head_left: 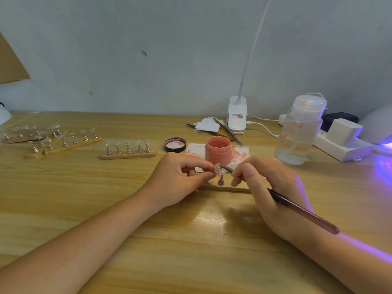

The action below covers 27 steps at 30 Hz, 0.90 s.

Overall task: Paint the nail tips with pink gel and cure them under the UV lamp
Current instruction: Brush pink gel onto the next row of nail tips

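Observation:
My left hand (180, 179) pinches a clear nail tip (219, 169) on a small metal stand (221, 181), which sits on a wooden strip (224, 188) at the table's middle. My right hand (269, 187) grips a thin dark brush (303, 213); its tip touches the nail tip. Just behind stands the open pink gel jar (218, 150) on a stained white paper (241, 152). The UV lamp (379, 128) glows violet at the far right edge.
Several more strips of nail tips on stands lie at the left (128, 150) (53, 139). The jar lid (175, 144), tweezers (229, 131), a clip desk lamp (237, 118), a clear pump bottle (301, 130) and a power strip (343, 145) stand behind.

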Available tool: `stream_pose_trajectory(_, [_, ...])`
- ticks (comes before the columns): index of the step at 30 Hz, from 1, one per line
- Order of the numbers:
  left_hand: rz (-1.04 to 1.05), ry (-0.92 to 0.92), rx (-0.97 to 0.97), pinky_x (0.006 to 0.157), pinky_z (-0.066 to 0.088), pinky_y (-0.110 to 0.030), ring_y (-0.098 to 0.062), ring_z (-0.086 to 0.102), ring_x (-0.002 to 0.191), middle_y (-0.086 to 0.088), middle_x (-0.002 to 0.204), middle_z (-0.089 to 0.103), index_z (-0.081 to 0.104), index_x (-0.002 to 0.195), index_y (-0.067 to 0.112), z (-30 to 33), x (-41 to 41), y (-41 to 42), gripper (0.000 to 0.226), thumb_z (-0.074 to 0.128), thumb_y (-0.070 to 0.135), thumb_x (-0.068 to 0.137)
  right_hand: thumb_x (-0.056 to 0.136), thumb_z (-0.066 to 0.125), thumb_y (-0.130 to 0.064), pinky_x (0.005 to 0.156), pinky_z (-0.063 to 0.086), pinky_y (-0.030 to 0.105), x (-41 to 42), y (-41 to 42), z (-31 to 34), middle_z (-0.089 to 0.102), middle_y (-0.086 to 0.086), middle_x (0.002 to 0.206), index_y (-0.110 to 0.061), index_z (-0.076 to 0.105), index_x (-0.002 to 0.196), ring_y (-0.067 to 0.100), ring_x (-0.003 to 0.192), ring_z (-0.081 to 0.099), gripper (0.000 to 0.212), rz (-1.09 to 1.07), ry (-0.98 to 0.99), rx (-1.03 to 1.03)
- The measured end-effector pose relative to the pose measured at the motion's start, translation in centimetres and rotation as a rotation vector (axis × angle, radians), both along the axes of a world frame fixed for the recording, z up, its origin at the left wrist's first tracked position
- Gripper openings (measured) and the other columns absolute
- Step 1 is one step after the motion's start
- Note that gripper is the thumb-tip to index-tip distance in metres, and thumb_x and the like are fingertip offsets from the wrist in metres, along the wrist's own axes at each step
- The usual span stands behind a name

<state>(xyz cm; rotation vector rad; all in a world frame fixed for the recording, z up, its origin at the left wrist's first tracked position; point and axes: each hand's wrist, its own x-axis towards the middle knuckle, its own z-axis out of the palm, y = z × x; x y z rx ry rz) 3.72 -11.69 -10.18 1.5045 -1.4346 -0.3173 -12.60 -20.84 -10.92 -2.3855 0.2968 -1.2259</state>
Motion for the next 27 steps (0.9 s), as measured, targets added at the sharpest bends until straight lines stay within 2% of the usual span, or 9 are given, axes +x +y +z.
stream_pose_trajectory(2, [-0.004,0.007,-0.001,0.053,0.038,-0.018,-0.015,0.041,0.052,-0.004,0.074,0.068,0.071,0.081,0.024,0.03,-0.04,0.07,0.022,0.072,0.003,0.074,0.093,0.034,-0.034,0.068,0.039,0.024,0.0,0.02,-0.01,0.061,-0.007,0.066,-0.021,0.061,0.071,0.01,0.069,0.054,0.037,0.014,0.006,0.006])
stream_pose_trajectory(5, [-0.014,0.006,-0.009,0.054,0.038,-0.022,-0.022,0.041,0.053,-0.008,0.074,0.068,0.071,0.08,0.026,0.07,-0.14,0.08,0.02,0.072,0.007,0.075,0.093,0.033,-0.029,0.069,0.041,0.026,-0.31,0.03,-0.09,0.06,-0.009,0.062,-0.016,0.061,0.065,0.005,0.066,0.055,0.042,0.064,-0.072,0.054])
stream_pose_trajectory(9, [-0.008,-0.007,-0.014,0.056,0.039,-0.014,-0.021,0.043,0.053,-0.006,0.076,0.068,0.071,0.08,0.024,0.02,-0.03,-0.04,0.02,0.071,0.005,0.074,0.092,0.031,-0.035,0.071,0.043,0.029,-0.14,0.03,0.09,0.062,-0.01,0.069,-0.02,0.062,0.071,0.009,0.073,0.057,0.04,0.023,-0.028,0.092])
stream_pose_trajectory(11, [-0.011,-0.014,-0.018,0.056,0.039,-0.013,-0.027,0.045,0.054,-0.007,0.076,0.067,0.071,0.081,0.024,-0.04,-0.03,-0.06,0.022,0.071,0.004,0.074,0.092,0.032,-0.034,0.071,0.042,0.028,-0.16,0.07,0.04,0.062,-0.01,0.068,-0.02,0.061,0.068,0.007,0.071,0.056,0.04,0.035,-0.033,0.09])
stream_pose_trajectory(15, [-0.002,0.001,-0.013,0.056,0.038,-0.013,-0.033,0.048,0.057,-0.008,0.077,0.068,0.073,0.083,0.017,-0.12,0.08,-0.1,0.015,0.072,0.005,0.074,0.092,0.032,-0.028,0.068,0.043,0.035,-0.35,0.12,-0.03,0.061,-0.007,0.062,-0.012,0.062,0.065,0.009,0.066,0.057,0.043,0.069,-0.111,0.08])
stream_pose_trajectory(18, [-0.004,-0.006,-0.018,0.054,0.039,-0.014,-0.028,0.045,0.054,-0.004,0.076,0.068,0.072,0.083,0.023,-0.16,0.08,-0.13,0.02,0.072,0.004,0.074,0.091,0.034,-0.032,0.069,0.043,0.034,-0.12,0.03,0.07,0.062,-0.008,0.066,-0.015,0.064,0.069,0.011,0.069,0.056,0.041,0.022,-0.052,0.061])
stream_pose_trajectory(21, [-0.008,0.007,-0.025,0.054,0.039,-0.015,-0.017,0.044,0.052,0.0,0.075,0.067,0.07,0.08,0.027,-0.21,0.1,-0.11,0.022,0.071,0.005,0.075,0.092,0.033,-0.029,0.068,0.042,0.032,-0.29,0.06,-0.07,0.06,-0.009,0.059,-0.011,0.063,0.063,0.006,0.064,0.056,0.046,0.071,-0.101,0.069])
stream_pose_trajectory(26, [0.003,0.009,-0.024,0.054,0.038,-0.014,-0.015,0.044,0.052,-0.002,0.076,0.068,0.071,0.081,0.025,-0.34,0.21,-0.2,0.019,0.072,0.008,0.074,0.092,0.031,-0.03,0.066,0.044,0.037,-0.15,-0.05,-0.05,0.061,-0.008,0.07,-0.013,0.064,0.069,0.009,0.069,0.056,0.043,0.041,-0.061,0.072])
stream_pose_trajectory(27, [-0.001,0.015,-0.026,0.054,0.038,-0.014,-0.015,0.043,0.052,-0.002,0.075,0.068,0.072,0.08,0.025,-0.34,0.18,-0.2,0.017,0.072,0.01,0.073,0.092,0.032,-0.031,0.066,0.044,0.038,-0.16,-0.05,-0.05,0.062,-0.008,0.067,-0.013,0.064,0.067,0.009,0.068,0.057,0.045,0.058,-0.073,0.081])
